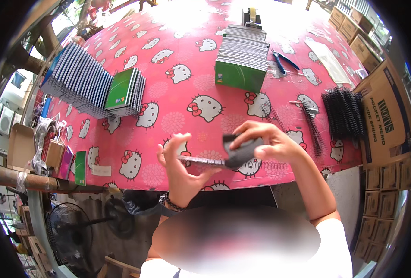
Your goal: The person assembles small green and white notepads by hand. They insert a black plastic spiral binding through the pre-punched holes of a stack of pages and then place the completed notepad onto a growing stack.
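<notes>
Right hand [276, 144] is grasping a dark block [242, 156] at the end of a spiral pad [200, 161], near side of the green stack [240, 76]; left hand [182, 175] is curving around, grip I can't tell. I'm favouring level pad, even pressure.

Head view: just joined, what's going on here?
A person at a pink patterned table has their right hand on a dark object at the right end of a thin pad seen edge-on. Their left hand, thumb and fingers spread, is at the pad's other end; whether it grips is unclear. Green-covered notebooks stand in a row beyond, with cutters beside them and black wire coils at the right.
</notes>
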Available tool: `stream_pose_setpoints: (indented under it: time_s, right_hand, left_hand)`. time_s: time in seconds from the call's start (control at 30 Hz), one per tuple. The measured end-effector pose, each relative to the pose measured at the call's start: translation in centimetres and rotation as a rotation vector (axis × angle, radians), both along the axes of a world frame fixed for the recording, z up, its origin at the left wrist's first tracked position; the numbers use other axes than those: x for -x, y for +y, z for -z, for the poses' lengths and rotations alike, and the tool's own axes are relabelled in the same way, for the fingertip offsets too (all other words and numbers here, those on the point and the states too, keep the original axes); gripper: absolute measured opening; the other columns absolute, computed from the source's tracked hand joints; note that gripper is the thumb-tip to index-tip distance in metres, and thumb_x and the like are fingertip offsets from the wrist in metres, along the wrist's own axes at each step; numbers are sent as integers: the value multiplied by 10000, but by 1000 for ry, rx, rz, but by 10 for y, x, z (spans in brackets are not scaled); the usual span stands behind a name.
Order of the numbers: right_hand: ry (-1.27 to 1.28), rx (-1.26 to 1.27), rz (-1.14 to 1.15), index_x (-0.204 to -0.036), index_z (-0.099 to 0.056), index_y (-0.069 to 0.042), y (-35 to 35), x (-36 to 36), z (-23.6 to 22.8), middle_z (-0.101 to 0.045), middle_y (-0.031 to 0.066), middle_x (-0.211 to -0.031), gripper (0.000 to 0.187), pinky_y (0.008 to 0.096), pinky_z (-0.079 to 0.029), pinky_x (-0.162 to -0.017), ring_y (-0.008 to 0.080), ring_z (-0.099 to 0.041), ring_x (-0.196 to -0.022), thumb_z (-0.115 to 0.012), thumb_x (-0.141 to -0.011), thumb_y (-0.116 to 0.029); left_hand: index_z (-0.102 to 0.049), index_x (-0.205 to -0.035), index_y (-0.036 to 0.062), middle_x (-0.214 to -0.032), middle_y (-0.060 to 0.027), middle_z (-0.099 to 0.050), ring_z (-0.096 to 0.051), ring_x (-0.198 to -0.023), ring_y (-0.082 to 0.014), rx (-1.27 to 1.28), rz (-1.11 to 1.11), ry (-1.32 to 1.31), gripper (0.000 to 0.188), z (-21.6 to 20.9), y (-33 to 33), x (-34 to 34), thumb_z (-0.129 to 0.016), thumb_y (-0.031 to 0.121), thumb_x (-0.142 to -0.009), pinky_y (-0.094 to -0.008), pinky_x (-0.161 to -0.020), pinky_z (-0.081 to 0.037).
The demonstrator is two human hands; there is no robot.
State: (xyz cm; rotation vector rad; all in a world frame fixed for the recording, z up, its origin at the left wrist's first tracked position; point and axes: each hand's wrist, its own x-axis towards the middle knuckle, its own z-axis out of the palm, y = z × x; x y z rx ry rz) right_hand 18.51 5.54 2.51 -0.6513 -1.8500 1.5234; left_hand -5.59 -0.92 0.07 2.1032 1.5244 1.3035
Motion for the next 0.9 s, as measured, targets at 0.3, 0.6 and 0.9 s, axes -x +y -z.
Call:
stream_pose_setpoints:
  time_s: [0.3, 0.6, 0.9]
  right_hand:
    - [-68, -31, -105, -979, -710, -34, 8, 25, 1, -576, 106, -947, 550, 349, -468, -776, 231, -571, -945, -700, -752, -534]
    - [-555, -305, 151, -999, -703, -22, 24, 43, -2, -590, 102, -969, 514, 320, -462, -774, 201, -565, -906, -731, -752, -473]
    - [-707, -532, 303, -1168, -611, -80, 19, 36, 0, -554, 163, -1188, 557, 429, -410, -968, 348, -487, -1143, -755, -742, -409]
  left_hand:
    - [-428, -979, 81, -884, -20, -494, -532, -879, -117, 394, 320, -786, 522, 53, 5, 19, -796, -84, -649, -286, -833, -475]
    - [-430, -892, 64, -848, -33, -522, -541, -779, -96, 313, 303, -716, 464, 53, 13, 18, -837, 35, -672, -257, -732, -482]
    - [-447, -881, 69, -832, -20, -531, -547, -763, -95, 308, 299, -722, 475, 52, 10, 16, -863, 103, -655, -264, -679, -490]
